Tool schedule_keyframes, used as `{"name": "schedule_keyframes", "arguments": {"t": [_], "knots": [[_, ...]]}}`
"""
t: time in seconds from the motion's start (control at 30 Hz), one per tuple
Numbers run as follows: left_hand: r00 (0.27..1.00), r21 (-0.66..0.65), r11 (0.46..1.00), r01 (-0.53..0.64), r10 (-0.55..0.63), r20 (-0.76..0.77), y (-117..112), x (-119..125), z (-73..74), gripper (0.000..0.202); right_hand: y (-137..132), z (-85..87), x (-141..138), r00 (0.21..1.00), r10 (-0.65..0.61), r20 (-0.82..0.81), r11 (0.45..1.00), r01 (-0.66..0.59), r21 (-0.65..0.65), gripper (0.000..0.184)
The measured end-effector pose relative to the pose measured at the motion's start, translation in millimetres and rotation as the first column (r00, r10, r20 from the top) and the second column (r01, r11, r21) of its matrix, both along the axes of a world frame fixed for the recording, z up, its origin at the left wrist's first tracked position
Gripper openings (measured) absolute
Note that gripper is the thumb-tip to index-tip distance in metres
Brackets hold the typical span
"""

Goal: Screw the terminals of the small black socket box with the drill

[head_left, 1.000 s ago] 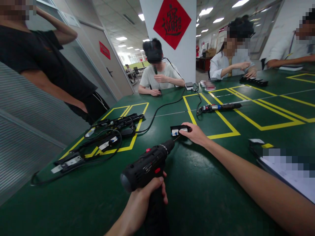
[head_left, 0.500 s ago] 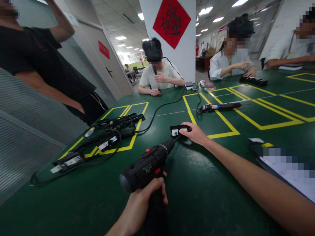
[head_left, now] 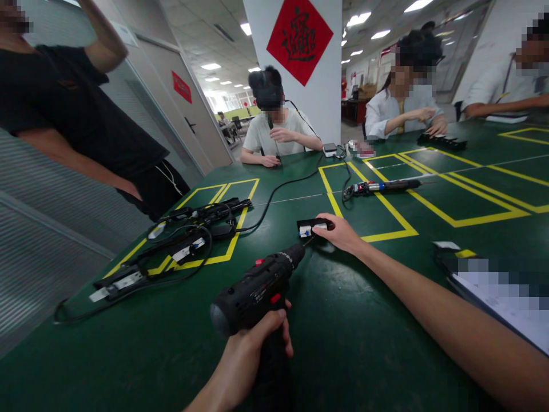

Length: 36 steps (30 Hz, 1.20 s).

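From my remote station I record the following. The green table (head_left: pixel 364 355) carries the work. The power drill (head_left: pixel 253 286) is gripped in the left hand (head_left: pixel 251 346), fingers wrapped around its handle; whether one presses the trigger, I cannot tell. The right hand (head_left: pixel 341 233) pinches the right end of the black part (head_left: pixel 307 224), which lies just ahead of the drill's nose. The thin bit (head_left: pixel 309 240) reaches the part's near side, close to the right fingertips; contact I cannot confirm. In my judgement, sound practice calls for a firm hold on the part, the bit square to its seat, light and steady pressure, low speed, and fingertips clear of the tip. The small blue piece (head_left: pixel 306 233) at the part's left end warrants care against a slip.
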<state>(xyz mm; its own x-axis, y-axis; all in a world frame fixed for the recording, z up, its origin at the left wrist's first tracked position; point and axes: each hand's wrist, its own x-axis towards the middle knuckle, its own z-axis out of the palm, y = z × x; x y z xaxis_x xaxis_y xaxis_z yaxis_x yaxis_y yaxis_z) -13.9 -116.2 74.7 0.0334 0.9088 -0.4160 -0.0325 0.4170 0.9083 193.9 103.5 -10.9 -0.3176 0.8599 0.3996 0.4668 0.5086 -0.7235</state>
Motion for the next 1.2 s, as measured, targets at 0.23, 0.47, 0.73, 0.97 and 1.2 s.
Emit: {"name": "schedule_keyframes", "arguments": {"t": [0.23, 0.47, 0.73, 0.97, 1.2], "knots": [[1.000, -0.006, 1.000, -0.010, 0.010, 0.001, -1.8, -0.4, -0.1, 0.031, 1.6, -0.9, -0.2, 1.000, 0.008, -0.001, 1.000, -0.008, -0.005, 0.032], [1.000, -0.003, 1.000, -0.020, 0.020, 0.012, -0.2, 0.0, -2.9, 0.027, 1.6, -2.0, -0.8, 1.000, 0.006, -0.006, 1.000, -0.006, -0.002, 0.031], [1.000, -0.012, 1.000, -0.025, 0.025, 0.015, -1.2, -0.6, -2.1, 0.028, 1.2, 0.0, -0.6, 1.000, 0.002, -0.001, 1.000, -0.002, 0.005, 0.031], [0.998, -0.021, 0.999, -0.047, 0.048, 0.030, -0.5, 0.8, 0.1, 0.030, -1.3, 3.3, -0.4, 1.000, 0.008, 0.010, 1.000, -0.007, -0.005, 0.031], [1.000, -0.017, 1.000, -0.020, 0.021, 0.022, -0.9, 1.5, 1.1, 0.029, -1.0, 2.0, 0.0, 1.000, 0.002, 0.011, 1.000, -0.002, -0.011, 0.032]]}}
